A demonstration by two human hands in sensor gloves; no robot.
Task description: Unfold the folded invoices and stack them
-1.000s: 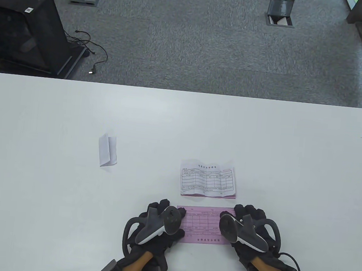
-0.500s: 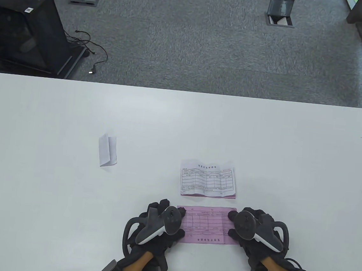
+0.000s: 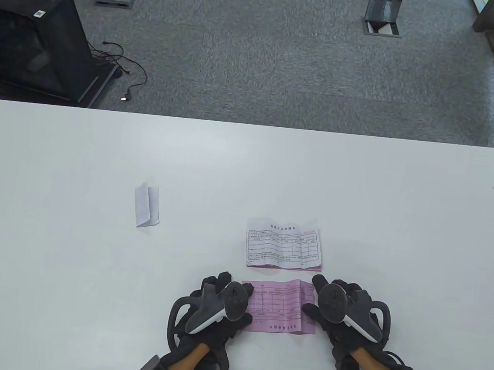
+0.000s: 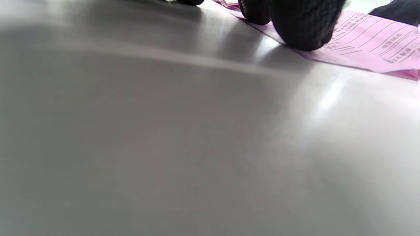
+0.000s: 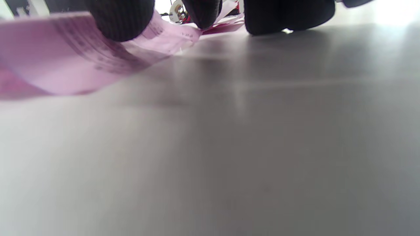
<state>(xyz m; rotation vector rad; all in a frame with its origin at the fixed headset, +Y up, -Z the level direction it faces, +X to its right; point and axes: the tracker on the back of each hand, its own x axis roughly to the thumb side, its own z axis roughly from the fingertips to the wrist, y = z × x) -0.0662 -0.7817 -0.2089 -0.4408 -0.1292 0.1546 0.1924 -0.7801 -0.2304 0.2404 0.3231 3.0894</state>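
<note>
A pink invoice lies unfolded near the table's front edge, between my hands. My left hand presses its left end flat with straight fingertips. My right hand pinches the right end, thumb on top, and that end of the pink invoice is bowed up off the table. Just beyond lies the stack of unfolded invoices, white sheet on top, pink edge showing beneath. A folded white invoice sits apart to the left.
The white table ends at its far edge about a third of the way down the table view, with grey carpet beyond. A black cabinet with cables stands on the floor at the far left.
My right hand slid off the sheet to its right end, then came back a little and took hold; that end has buckled upward. The left hand has not moved.
</note>
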